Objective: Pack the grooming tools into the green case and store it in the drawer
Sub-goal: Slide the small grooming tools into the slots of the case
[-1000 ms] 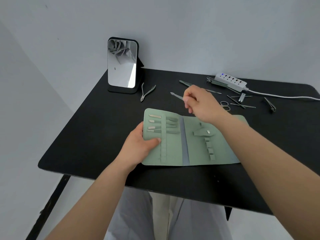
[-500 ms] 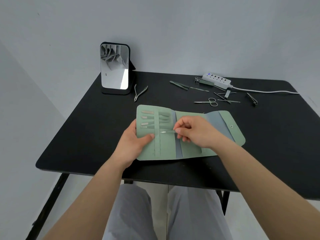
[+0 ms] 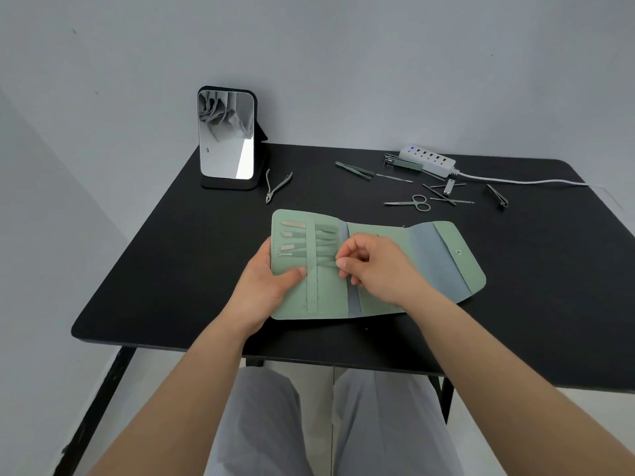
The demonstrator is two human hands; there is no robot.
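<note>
The green case lies open on the black table. Several slim tools sit under the strap on its left panel. My left hand grips the case's left edge, thumb on top. My right hand pinches the green handle of a thin tool that is pushed under the strap, below the other tools. Loose tools lie at the back: nippers, tweezers, small scissors, clippers and several thin picks.
A standing mirror is at the back left. A white power strip with its cable runs along the back right. Another clipper lies at the far right. My grey-trousered legs are below the table's front edge.
My right hand carried the thin tool from the back of the table down to the case and slid it leftward under the strap. My left hand stayed on the case's left edge.
</note>
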